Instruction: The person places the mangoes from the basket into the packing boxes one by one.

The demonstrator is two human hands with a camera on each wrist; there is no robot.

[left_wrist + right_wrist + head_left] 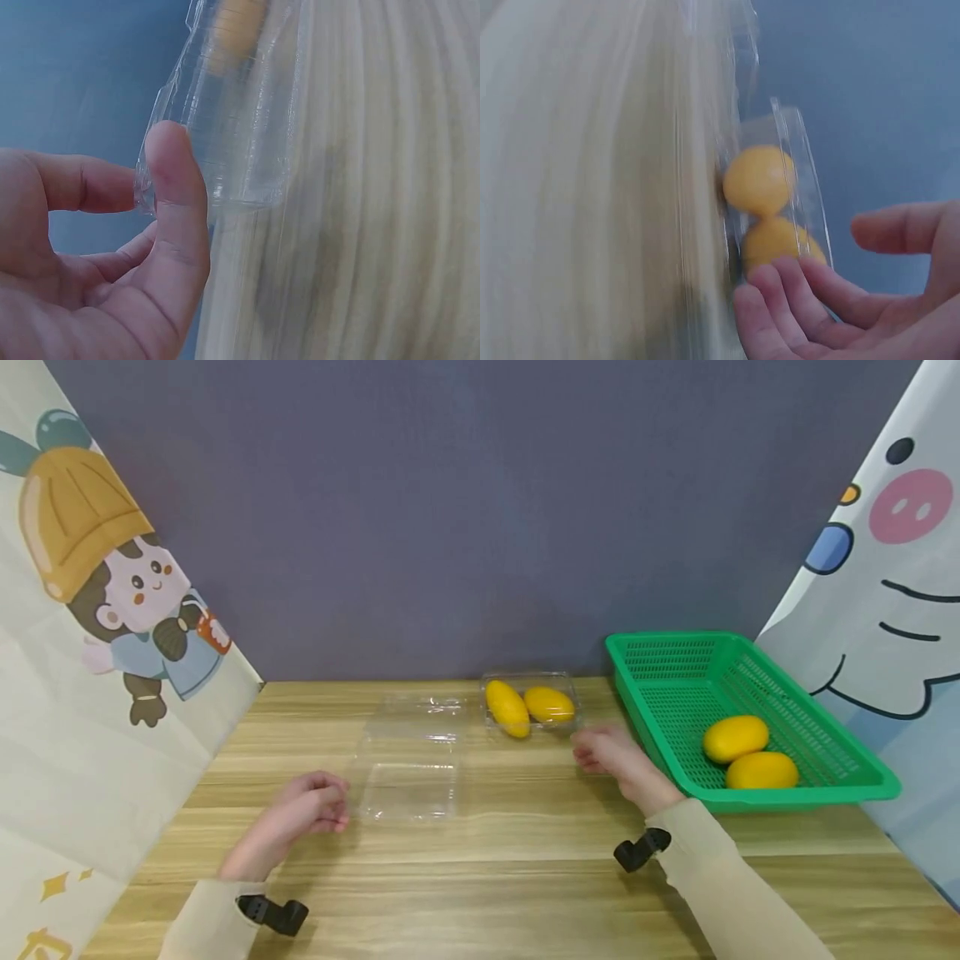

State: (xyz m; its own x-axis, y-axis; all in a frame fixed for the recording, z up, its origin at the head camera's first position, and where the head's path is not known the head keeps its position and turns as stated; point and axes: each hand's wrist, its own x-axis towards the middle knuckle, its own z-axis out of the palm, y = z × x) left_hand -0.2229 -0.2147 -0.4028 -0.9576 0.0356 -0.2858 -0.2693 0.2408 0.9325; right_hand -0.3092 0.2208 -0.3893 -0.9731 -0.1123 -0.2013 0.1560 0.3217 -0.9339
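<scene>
An open clear plastic clamshell box (pixel 411 789) lies on the table, its outline faint. My left hand (pixel 303 814) is just left of its near half, with thumb and fingers apart; in the left wrist view the thumb (pixel 176 169) overlaps the box's edge. Farther back, a second clear box (pixel 566 681) contains two yellow mangoes, a left one (pixel 507 708) and a right one (pixel 550 704). By its near right corner is my right hand (pixel 615 760), fingers loosely bent and holding nothing. Whether the fingertips touch that box, I cannot tell.
A green perforated basket (pixel 645 727) stands at the right, close beside my right forearm. Two more yellow mangoes (pixel 735 739) lie in it. Behind the wood-grain table (pixel 495 860) rises a dark grey-blue panel (pixel 450 527), with printed cloths at both sides.
</scene>
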